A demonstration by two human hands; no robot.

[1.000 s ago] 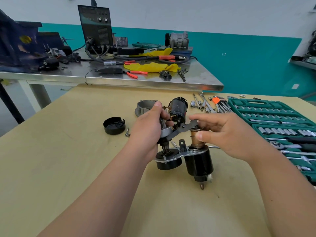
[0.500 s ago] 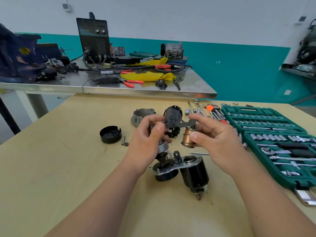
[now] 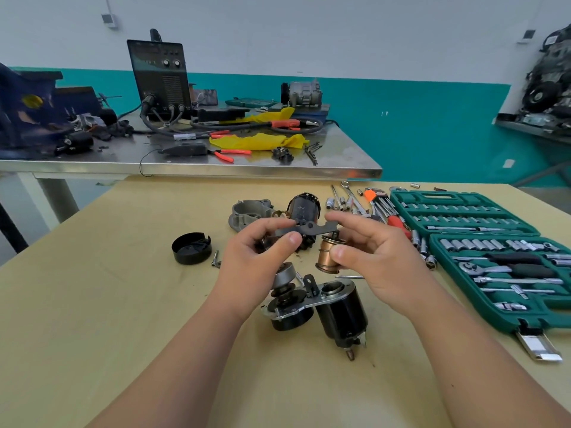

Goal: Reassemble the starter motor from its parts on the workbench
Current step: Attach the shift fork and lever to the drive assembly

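Observation:
My left hand [image 3: 259, 267] pinches the left end of a dark shift lever [image 3: 309, 229], held level above the bench. My right hand [image 3: 374, 257] holds the lever's right end and the copper plunger [image 3: 327, 254] that hangs from it, thumb against the plunger's side. Below them on the wooden bench lies the black solenoid body [image 3: 340, 313] with its mounting plate and the pinion drive [image 3: 285, 291]. Behind the hands stand the black armature housing [image 3: 304, 208] and the grey nose casting [image 3: 247, 211]. A black end cap [image 3: 191, 248] sits to the left.
An open green socket set case [image 3: 482, 242] fills the right side of the bench. Loose wrenches, hex keys and sockets [image 3: 361, 202] lie behind it. A small bolt [image 3: 215, 258] rests by the cap. A steel table [image 3: 191, 168] with a welder and cables stands beyond.
Both hands have lifted the lever and copper plunger up out of the solenoid body. The lever went from tilted to level. The pinion assembly stays on the bench.

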